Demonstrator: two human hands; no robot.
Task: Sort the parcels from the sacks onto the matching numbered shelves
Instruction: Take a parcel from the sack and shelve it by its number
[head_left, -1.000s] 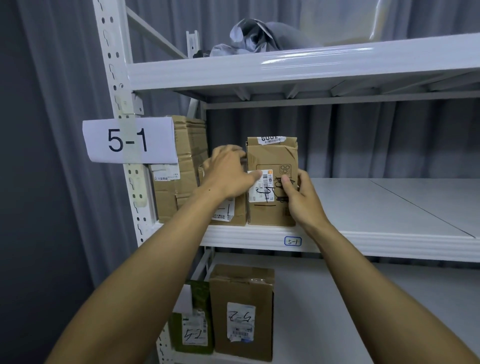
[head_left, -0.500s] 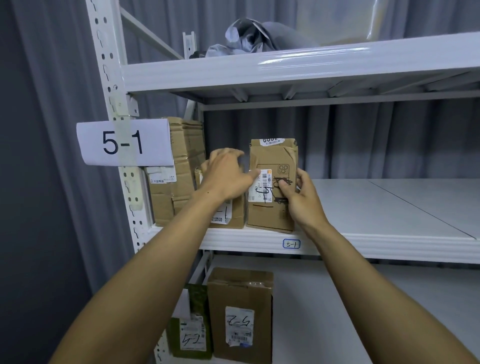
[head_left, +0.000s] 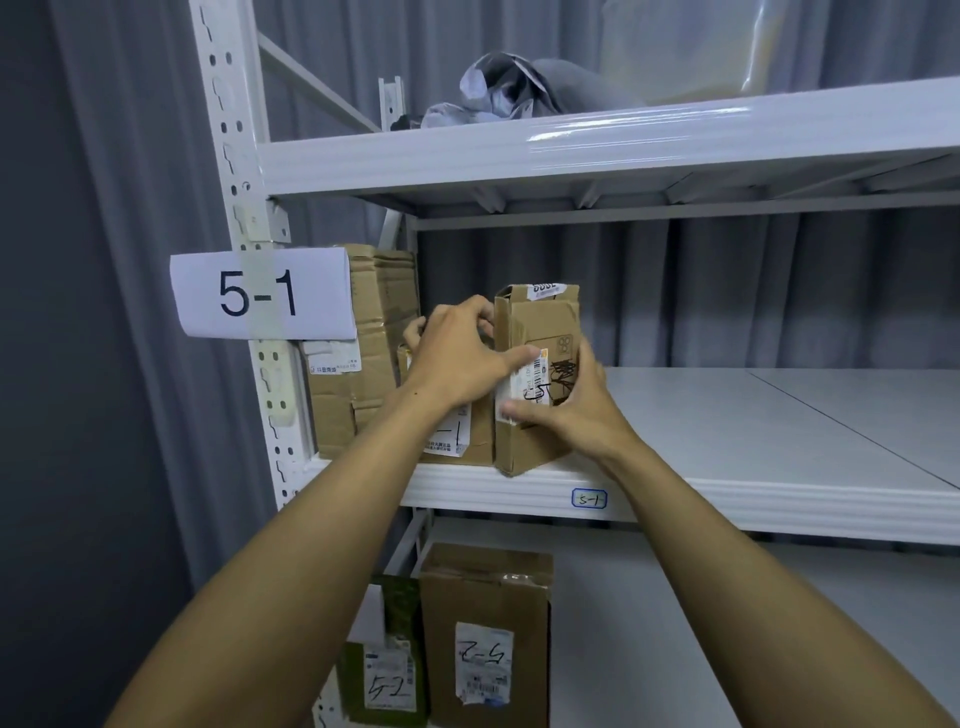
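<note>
the tall brown cardboard parcel (head_left: 540, 322) stands on the white metal shelf (head_left: 727, 499); left hand (head_left: 457, 358) and right hand (head_left: 566, 410) both clasp it. it looks light, stiff but dented, and is best held by its side edges.

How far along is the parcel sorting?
Done: a tall carton and a smaller parcel stand on the 5-1 shelf; a brown carton and a green parcel, marked 5-2, below. In hand: left hand and right hand grip a narrow box there. Left: unclear; sacks out of view.
</note>
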